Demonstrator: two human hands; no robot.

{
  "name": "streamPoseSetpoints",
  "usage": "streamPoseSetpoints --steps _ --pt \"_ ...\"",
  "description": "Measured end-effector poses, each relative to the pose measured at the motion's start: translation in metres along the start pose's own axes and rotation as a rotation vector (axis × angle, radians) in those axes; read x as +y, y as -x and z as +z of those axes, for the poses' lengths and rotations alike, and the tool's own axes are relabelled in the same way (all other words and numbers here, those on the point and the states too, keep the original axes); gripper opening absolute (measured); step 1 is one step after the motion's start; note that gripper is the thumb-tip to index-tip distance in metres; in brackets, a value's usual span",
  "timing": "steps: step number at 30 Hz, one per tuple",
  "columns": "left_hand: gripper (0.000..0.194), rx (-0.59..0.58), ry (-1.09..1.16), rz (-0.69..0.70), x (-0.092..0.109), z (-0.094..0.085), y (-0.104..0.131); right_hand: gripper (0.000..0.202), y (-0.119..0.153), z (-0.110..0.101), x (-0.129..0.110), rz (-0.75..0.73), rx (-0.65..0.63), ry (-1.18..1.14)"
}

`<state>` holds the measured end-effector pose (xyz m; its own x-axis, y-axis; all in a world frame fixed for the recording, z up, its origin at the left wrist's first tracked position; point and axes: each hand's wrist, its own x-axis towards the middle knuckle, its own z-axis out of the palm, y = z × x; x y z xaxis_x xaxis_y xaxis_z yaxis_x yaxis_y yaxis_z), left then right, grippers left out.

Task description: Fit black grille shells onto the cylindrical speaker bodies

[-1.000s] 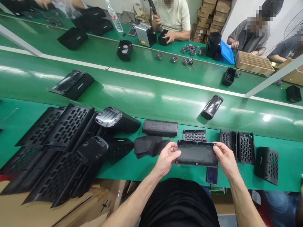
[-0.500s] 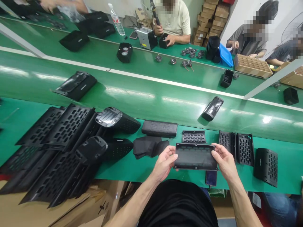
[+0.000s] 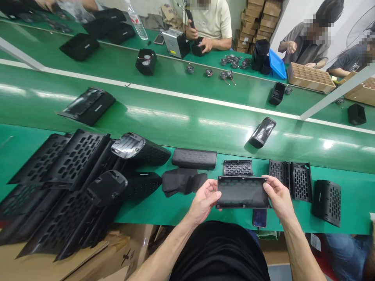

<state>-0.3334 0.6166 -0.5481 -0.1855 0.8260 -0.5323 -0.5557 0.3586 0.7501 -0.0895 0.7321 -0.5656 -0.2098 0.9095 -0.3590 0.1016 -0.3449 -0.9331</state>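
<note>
A black rectangular panel, its inner side with a raised rim facing up, is held level above the green table's front edge. My left hand grips its left end, thumb on top. At the right end my right hand pinches the upper corner. Beyond the panel lies a small perforated grille. Black cloth pieces rest left of my left hand, with a closed black case behind them. Two slotted grilles stand beyond my right hand, and a dark phone lies partly under the panel.
Many slotted black covers are heaped at the left. A black housing stands at the right. Across the green conveyor, carrying black housings, people work beside a water bottle and a cardboard tray.
The view has shifted slightly, moving the table items a little left in the picture. Both hands keep their hold on the panel, which looks nearly unchanged.
</note>
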Motion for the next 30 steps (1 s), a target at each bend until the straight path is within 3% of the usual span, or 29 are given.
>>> streamPoseSetpoints --steps 15,30 --pt "0.046 -0.12 0.053 0.049 0.001 0.002 0.0 0.043 0.002 -0.005 -0.006 -0.011 0.004 0.026" --pt "0.042 -0.14 0.06 0.095 -0.002 -0.004 0.002 0.037 0.007 -0.008 -0.008 -0.037 0.015 0.058"
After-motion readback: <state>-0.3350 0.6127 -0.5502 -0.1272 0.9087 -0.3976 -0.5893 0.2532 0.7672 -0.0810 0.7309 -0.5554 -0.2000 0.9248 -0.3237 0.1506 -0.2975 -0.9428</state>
